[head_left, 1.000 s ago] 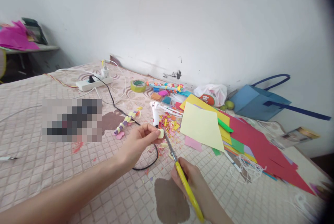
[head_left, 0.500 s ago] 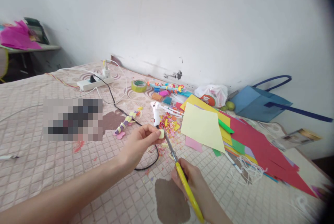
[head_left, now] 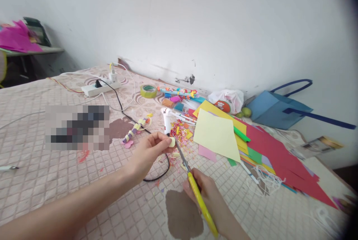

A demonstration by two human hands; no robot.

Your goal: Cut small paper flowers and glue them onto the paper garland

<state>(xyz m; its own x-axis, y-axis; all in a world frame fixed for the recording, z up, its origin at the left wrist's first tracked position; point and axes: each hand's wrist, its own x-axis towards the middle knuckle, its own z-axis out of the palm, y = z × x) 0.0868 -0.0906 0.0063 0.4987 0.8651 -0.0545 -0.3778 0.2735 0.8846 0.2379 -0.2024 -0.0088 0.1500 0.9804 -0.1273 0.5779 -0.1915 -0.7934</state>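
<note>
Between its thumb and fingers, my left hand [head_left: 152, 150] pinches a small pale yellow piece of paper [head_left: 172, 142]. My right hand [head_left: 205, 191] is closed around yellow-handled scissors [head_left: 199, 199], whose metal blades point up and left to the paper's right edge. Just beyond my left fingers stands a white glue gun [head_left: 166, 122], partly hidden behind them. Colourful paper scraps [head_left: 180, 133] lie around and past the blade tips. To the left of the glue gun rests a purple and yellow wrapped stick [head_left: 134, 132] with a pink paper flower [head_left: 129, 144] at its lower end.
On the right lie a pale yellow sheet [head_left: 214, 133], red paper [head_left: 279, 161] and tangled white string [head_left: 267, 180]. Farther back are a roll of tape [head_left: 148, 91], a power strip [head_left: 97, 88] and a blue bag [head_left: 279, 109]. A black cord [head_left: 159, 177] loops beneath my left hand.
The scissor tips have shifted slightly up and left against the paper's edge, and a small pale scrap now shows beside the blades. Both hands keep their grips; the view has moved slightly.
</note>
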